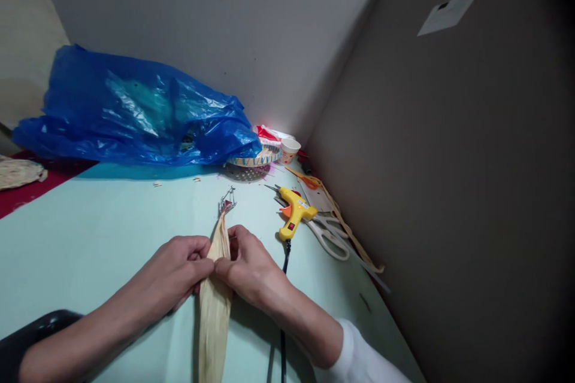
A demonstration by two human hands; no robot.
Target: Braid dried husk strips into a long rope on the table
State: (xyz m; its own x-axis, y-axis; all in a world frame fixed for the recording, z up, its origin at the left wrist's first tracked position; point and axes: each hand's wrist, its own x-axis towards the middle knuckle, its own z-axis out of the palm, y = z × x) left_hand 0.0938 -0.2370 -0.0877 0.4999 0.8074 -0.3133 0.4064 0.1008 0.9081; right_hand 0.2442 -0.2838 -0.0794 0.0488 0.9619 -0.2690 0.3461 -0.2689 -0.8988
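A long pale dried corn husk (214, 317) runs up from the bottom edge to a narrow, gathered top end. My left hand (186, 266) pinches its left edge, thumb lying across the front. From the right, my right hand (247, 263) grips the same strip, its thumb meeting the left thumb near the middle. Beyond the gathered end lies a small bent wire piece (228, 198) with a dark reddish part at its base; whether it is joined to the husk I cannot tell.
A yellow glue gun (296, 212) with a black cord lies to the right, near scissors (330, 239) and orange-handled scissors (309, 181). Behind are a blue plastic bag (144, 108), a woven tray (258, 158) and a paper cup (288, 151). A wall (426, 149) borders the table's right side.
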